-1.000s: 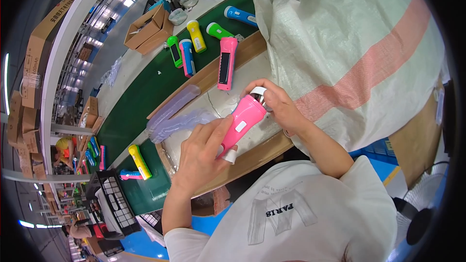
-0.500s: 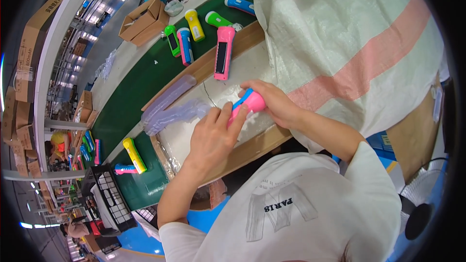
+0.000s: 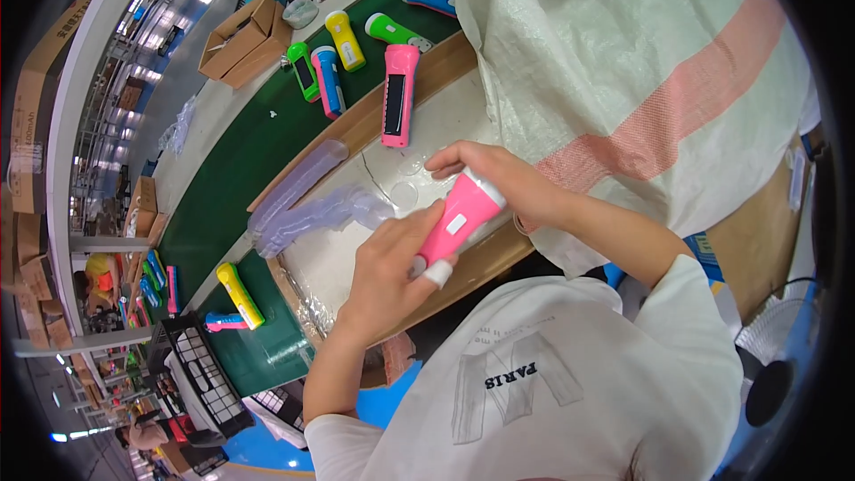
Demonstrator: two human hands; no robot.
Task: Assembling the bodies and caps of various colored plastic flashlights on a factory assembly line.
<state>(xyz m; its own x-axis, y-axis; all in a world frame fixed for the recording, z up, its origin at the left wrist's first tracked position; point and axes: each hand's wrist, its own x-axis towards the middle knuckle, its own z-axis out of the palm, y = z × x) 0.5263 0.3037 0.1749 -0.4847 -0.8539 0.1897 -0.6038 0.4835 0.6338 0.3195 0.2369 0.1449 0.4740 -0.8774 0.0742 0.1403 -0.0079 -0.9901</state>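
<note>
A pink flashlight [image 3: 460, 221] with a white switch and a white head rim slants over the cardboard tray. My left hand [image 3: 385, 272] is closed around its lower end; a white wrap covers a fingertip. Against the flashlight's head lies the palm of my right hand [image 3: 512, 180], its fingers stretched out past the rim, the thumb mostly hidden. Clear round discs [image 3: 404, 193] lie in the tray beyond the hands. Another pink flashlight [image 3: 398, 98] with a dark panel leans on the tray's far edge.
The cardboard tray [image 3: 485, 278] holds sleeves of clear plastic pieces [image 3: 298, 178]. A white woven sack [image 3: 614, 62] covers its right side. Several coloured flashlights [image 3: 345, 40] lie on the green belt [image 3: 236, 138]. An open carton [image 3: 245, 40] and a black crate [image 3: 209, 365] are farther left.
The flashlight has turned, so its white switch and rim now show instead of the blue side. My right hand's fingers have straightened. The discs in the tray have come into view.
</note>
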